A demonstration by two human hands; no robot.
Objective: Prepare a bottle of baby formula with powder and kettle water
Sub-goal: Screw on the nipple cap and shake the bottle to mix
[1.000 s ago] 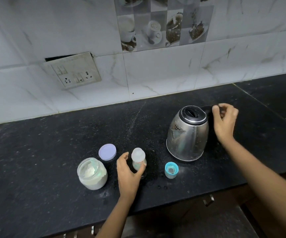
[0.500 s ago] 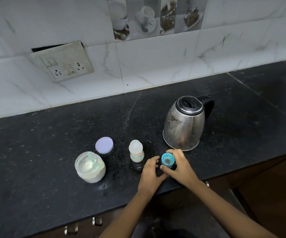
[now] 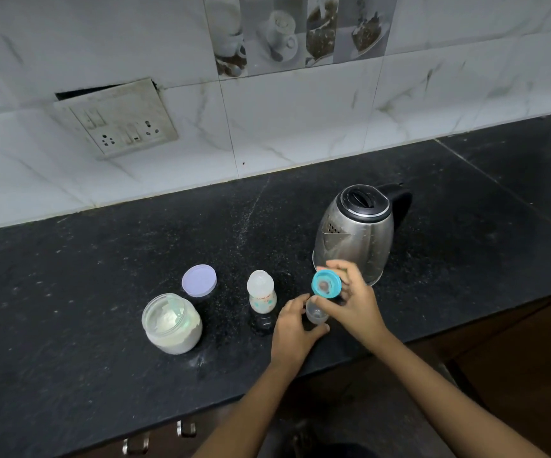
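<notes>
The small baby bottle (image 3: 261, 294) stands upright on the black counter (image 3: 102, 259), apart from both hands. My right hand (image 3: 355, 302) holds the blue nipple ring (image 3: 326, 284) just above the counter, tilted toward me. My left hand (image 3: 292, 328) grips a small clear cap (image 3: 316, 314) right below the ring. The steel kettle (image 3: 355, 233), lid closed, stands just behind my right hand. An open glass jar of white powder (image 3: 171, 322) sits left of the bottle, with its lilac lid (image 3: 199, 280) lying behind it.
A tiled wall with a switch and socket plate (image 3: 115, 119) runs along the back of the counter. The counter's front edge (image 3: 201, 411) lies close to my forearms, with drawer handles (image 3: 186, 429) below it. Powder specks dot the counter near the jar.
My left hand left the bottle and my right hand left the kettle handle. Both came to the blue ring near the front edge; the right has lifted it off the clear cap.
</notes>
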